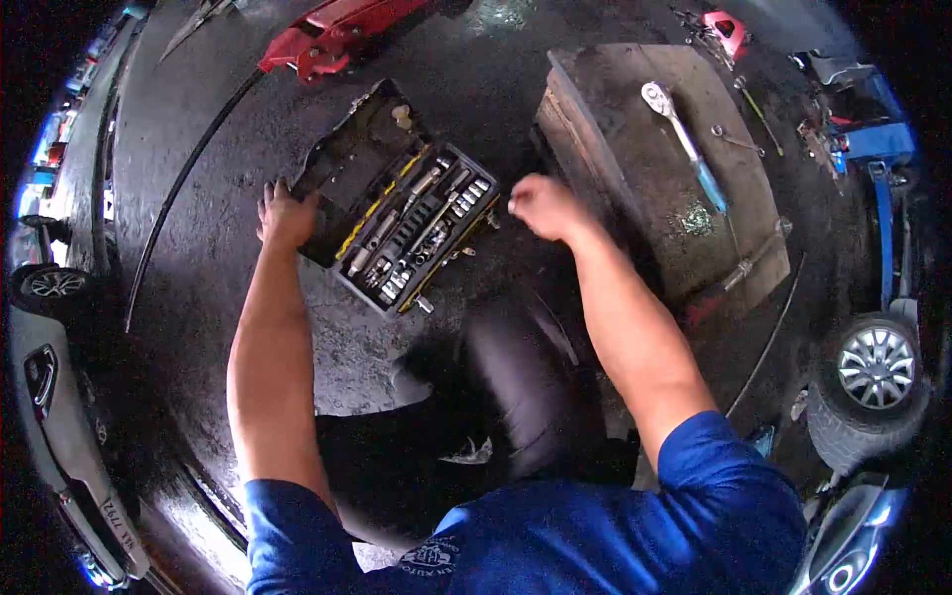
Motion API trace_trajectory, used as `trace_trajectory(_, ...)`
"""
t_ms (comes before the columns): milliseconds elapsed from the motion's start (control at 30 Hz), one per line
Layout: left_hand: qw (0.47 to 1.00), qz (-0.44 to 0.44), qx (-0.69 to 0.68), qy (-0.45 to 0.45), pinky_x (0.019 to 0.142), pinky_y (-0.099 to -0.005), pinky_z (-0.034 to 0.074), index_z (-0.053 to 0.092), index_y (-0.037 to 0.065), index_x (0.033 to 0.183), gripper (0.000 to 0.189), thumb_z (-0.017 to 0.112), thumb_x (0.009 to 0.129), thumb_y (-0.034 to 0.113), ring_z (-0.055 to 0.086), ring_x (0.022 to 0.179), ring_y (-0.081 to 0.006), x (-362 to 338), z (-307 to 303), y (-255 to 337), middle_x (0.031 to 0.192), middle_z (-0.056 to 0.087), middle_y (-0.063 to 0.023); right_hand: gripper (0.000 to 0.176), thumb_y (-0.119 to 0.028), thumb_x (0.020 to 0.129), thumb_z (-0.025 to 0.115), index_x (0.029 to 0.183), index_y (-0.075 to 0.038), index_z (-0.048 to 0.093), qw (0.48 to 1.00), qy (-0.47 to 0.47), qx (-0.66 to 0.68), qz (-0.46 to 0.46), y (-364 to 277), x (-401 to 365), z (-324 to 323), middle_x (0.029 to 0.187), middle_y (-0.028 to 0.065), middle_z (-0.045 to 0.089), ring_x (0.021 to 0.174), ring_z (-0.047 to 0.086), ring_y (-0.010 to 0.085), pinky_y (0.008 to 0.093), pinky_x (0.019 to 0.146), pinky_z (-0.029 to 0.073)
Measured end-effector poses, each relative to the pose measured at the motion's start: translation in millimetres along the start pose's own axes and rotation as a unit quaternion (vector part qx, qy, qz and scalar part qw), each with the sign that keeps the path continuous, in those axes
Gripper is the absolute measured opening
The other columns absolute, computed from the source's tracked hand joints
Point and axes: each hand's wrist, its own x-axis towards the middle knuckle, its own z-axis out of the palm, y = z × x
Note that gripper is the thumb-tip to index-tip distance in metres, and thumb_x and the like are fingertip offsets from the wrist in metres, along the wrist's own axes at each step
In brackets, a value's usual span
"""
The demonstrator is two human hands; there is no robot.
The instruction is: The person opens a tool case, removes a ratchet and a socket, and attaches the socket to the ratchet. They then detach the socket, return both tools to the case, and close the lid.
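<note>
An open black socket set case [362,285] lies on the dark floor, its lid [347,164] folded back to the upper left. Chrome sockets [397,281], a ratchet-like tool and extension pieces fill its tray. My left hand [286,216] is at the lid's outer left edge, fingers stretched out and apart, thumb towards the lid. Just right of the case, my right hand [547,206] is raised with its fingers curled together, slightly blurred. Whatever might be between those fingers is hidden.
A worn board-topped block [635,89] stands at right, bearing a large ratchet [684,134] with a blue handle. A red jack [322,45] is at the top, beside a black hose [183,193]. A wheel [873,372] stands right; a car [64,436] is left.
</note>
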Motion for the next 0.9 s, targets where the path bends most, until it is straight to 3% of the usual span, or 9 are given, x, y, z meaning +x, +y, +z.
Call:
trace_trajectory(67,0.998,0.022,-0.039,-0.045,0.109,-0.0475,0.033,0.039,0.008,0.141,0.078,0.063,0.081,0.051,0.035,0.135,-0.0366,31,36,-35,0.151,0.028,-0.0176,0.039,-0.029,0.08,0.07,0.107,-0.001,0.064,0.992,-0.117,-0.05,0.009,24,6,34,0.101,0.0136,0.068,0.094,0.064,0.0252,0.0352,0.084,0.049)
trace_trajectory(133,0.991,0.047,-0.082,-0.092,0.108,-0.0501,0.032,0.038,0.011,0.142,0.078,0.063,0.08,0.052,0.033,0.136,-0.0361,37,46,-46,0.151,0.029,-0.0163,0.044,-0.033,0.081,0.068,0.111,-0.001,0.064,0.977,-0.174,-0.118,-0.032,67,21,73,0.107,0.0158,0.066,0.1,0.063,0.0288,0.0363,0.088,0.049)
trace_trajectory(233,0.985,-0.019,-0.111,-0.134,0.106,-0.055,0.033,0.038,0.012,0.142,0.076,0.063,0.08,0.049,0.032,0.137,-0.0366,11,3,-16,0.15,0.031,-0.015,0.049,-0.035,0.08,0.066,0.115,-0.001,0.061,0.97,-0.182,-0.148,-0.063,80,19,93,0.111,0.0174,0.065,0.104,0.062,0.0305,0.0365,0.091,0.048)
trace_trajectory(300,0.996,-0.026,0.005,-0.08,0.104,-0.0598,0.032,0.038,0.012,0.142,0.075,0.064,0.079,0.044,0.032,0.136,-0.0377,-40,-36,21,0.149,0.032,-0.0151,0.058,-0.035,0.069,0.074,0.115,-0.001,0.062,0.976,-0.194,-0.088,-0.043,87,26,104,0.114,0.02,0.064,0.108,0.06,0.034,0.0413,0.093,0.048)
trace_trajectory(433,0.999,-0.01,0.009,-0.043,0.104,-0.0601,0.03,0.039,0.012,0.141,0.073,0.065,0.079,0.04,0.03,0.136,-0.0385,-87,-44,35,0.149,0.031,-0.0144,0.064,-0.038,0.069,0.074,0.12,-0.002,0.059,0.975,-0.208,-0.082,-0.002,80,29,110,0.121,0.0201,0.06,0.113,0.057,0.0341,0.0405,0.096,0.046)
trace_trajectory(500,0.999,-0.004,-0.021,-0.045,0.104,-0.0603,0.029,0.039,0.012,0.141,0.072,0.065,0.079,0.036,0.028,0.137,-0.0386,-114,-50,45,0.149,0.03,-0.0153,0.056,-0.036,0.079,0.068,0.119,0.003,0.058,0.972,-0.187,-0.118,-0.081,91,32,123,0.113,0.018,0.064,0.104,0.062,0.0321,0.0373,0.092,0.048)
trace_trajectory(600,1.0,0.013,-0.012,-0.001,0.103,-0.0586,0.03,0.043,0.011,0.138,0.065,0.064,0.079,0.03,0.031,0.134,-0.0393,-154,-35,52,0.145,0.034,-0.0192,0.06,-0.036,0.079,0.069,0.122,0.004,0.054,0.968,-0.145,-0.125,-0.164,126,45,160,0.114,0.0188,0.064,0.106,0.061,0.0311,0.0369,0.093,0.047)
trace_trajectory(700,0.998,0.025,-0.038,-0.045,0.104,-0.0577,0.029,0.041,0.006,0.138,0.067,0.063,0.079,0.028,0.032,0.133,-0.0387,-185,-33,62,0.143,0.035,-0.0197,0.064,-0.036,0.08,0.07,0.127,0.003,0.05,0.984,-0.169,-0.034,-0.042,101,34,149,0.116,0.0195,0.063,0.108,0.061,0.0293,0.0362,0.094,0.047)
trace_trajectory(900,0.999,0.018,-0.042,-0.027,0.109,-0.0547,0.025,0.041,0.005,0.139,0.067,0.062,0.08,0.03,0.028,0.136,-0.0389,-171,-24,54,0.145,0.033,-0.0191,0.062,-0.037,0.082,0.068,0.128,0.001,0.051,0.98,-0.201,0.009,-0.01,68,26,129,0.116,0.0186,0.064,0.107,0.062,0.0282,0.0358,0.093,0.047)
